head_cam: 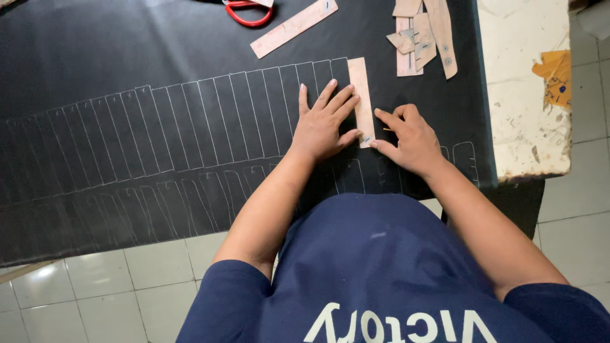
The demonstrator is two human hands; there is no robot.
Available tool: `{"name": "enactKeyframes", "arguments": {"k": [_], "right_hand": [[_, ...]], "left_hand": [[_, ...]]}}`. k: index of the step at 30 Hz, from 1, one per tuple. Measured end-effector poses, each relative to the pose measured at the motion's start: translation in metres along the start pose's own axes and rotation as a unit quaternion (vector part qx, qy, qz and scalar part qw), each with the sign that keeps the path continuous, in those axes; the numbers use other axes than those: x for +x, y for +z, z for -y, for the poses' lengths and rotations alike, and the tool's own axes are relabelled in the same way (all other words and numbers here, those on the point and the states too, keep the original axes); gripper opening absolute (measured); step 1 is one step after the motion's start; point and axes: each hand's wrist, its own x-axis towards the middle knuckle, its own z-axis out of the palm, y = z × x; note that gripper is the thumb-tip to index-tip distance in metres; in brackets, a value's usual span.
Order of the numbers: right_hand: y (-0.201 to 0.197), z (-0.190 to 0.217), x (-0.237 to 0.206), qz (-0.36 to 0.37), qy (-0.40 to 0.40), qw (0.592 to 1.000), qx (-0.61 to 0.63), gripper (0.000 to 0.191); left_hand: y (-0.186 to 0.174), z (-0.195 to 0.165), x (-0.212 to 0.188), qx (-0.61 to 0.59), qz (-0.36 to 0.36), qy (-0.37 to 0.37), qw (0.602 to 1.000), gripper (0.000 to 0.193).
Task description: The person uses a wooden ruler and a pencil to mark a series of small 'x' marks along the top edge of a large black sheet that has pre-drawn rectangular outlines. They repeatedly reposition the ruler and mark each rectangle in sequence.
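Navy-shirted shoulders point(381, 267) fill the six o'clock edge as a person leans over a desk point(527, 121) spread with a black sheet point(95, 76), ruled in rows of chalked strips. At centre, the left hand point(321, 124) lies flat, fingers apart, pressing a narrow cardboard template point(359, 82) against the sheet's last drawn strip. At three o'clock of it, the right hand point(410, 140) has fingers pinched together on a small marking tool at the template's lower edge. Loose cardboard patterns point(419, 38) lie at one o'clock, a longer strip point(293, 28) at twelve o'clock, with red-handled scissors point(248, 13) just beside it.
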Motion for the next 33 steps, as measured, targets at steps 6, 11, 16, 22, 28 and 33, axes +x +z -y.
{"name": "enactKeyframes", "arguments": {"k": [6,11,16,22,28,33], "right_hand": [[0.004,-0.001,0.001,0.01,0.01,1.0,-0.015,0.059],[0.002,-0.001,0.002,0.029,0.003,1.0,-0.004,0.064],[0.004,0.001,0.001,0.033,0.017,0.999,-0.003,0.062],[0.004,0.001,0.001,0.038,0.031,0.999,0.002,0.061],[0.004,0.002,0.001,0.042,0.036,0.998,-0.003,0.061],[0.004,0.003,0.002,0.043,0.032,0.999,-0.012,0.062]], "left_hand": [[0.002,-0.001,0.003,0.011,-0.006,-0.007,1.0,0.072],[0.003,0.002,0.002,0.004,-0.01,-0.006,1.0,0.071],[0.006,0.003,0.001,0.017,-0.026,0.001,1.0,0.065],[0.008,0.004,0.001,0.011,-0.027,0.001,1.0,0.065],[0.015,0.006,0.0,0.016,-0.051,0.007,0.999,0.056],[0.015,0.006,0.001,0.015,-0.056,0.007,0.998,0.053]]}}
